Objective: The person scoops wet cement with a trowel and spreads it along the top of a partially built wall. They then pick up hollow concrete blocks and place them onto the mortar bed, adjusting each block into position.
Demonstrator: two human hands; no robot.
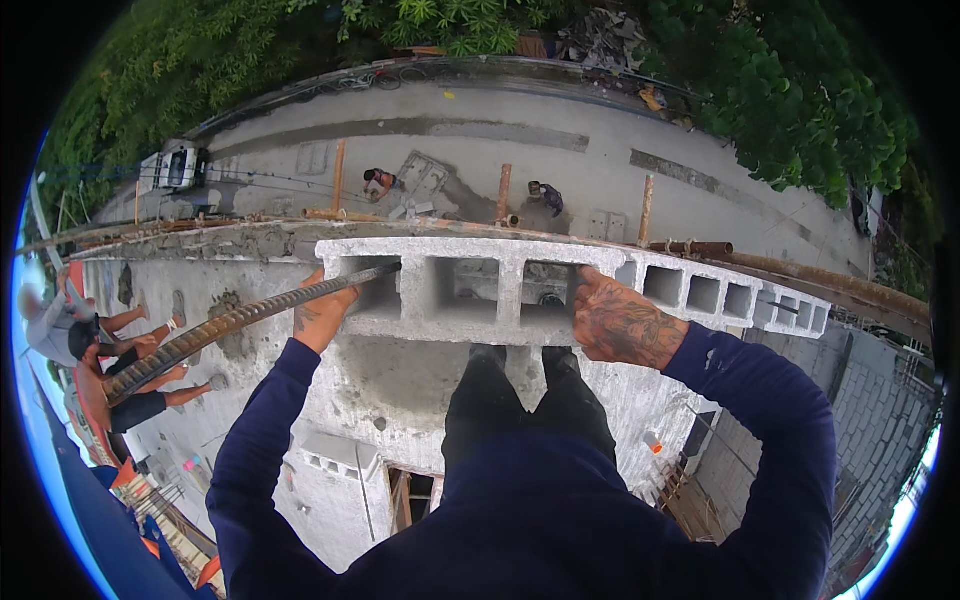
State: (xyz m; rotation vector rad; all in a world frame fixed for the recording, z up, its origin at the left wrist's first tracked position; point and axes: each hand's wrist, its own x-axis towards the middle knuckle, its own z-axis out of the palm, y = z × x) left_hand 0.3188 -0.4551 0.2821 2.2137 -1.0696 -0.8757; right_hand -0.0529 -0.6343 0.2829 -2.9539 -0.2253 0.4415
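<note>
A grey concrete hollow block (511, 292) with three open cells is held level in front of me, above my feet. My left hand (325, 310) grips its left end, fingers wrapped round the end wall. At the opposite end my right hand (630, 322), tattooed across the back, is closed on the block with its fingers over the wall of the right cell. A long ribbed steel rebar (240, 318) rises toward me past my left hand; its lower part runs into the left cell. Whatever lies under the block is partly hidden.
More hollow blocks (703, 291) continue in a row to the right. Beyond the floor's edge, a street lies far below with two people. Rusty pipes (840, 275) run along that edge. Several people (95, 350) are at the left. Another block (335, 458) and a floor opening (412, 497) are nearer me.
</note>
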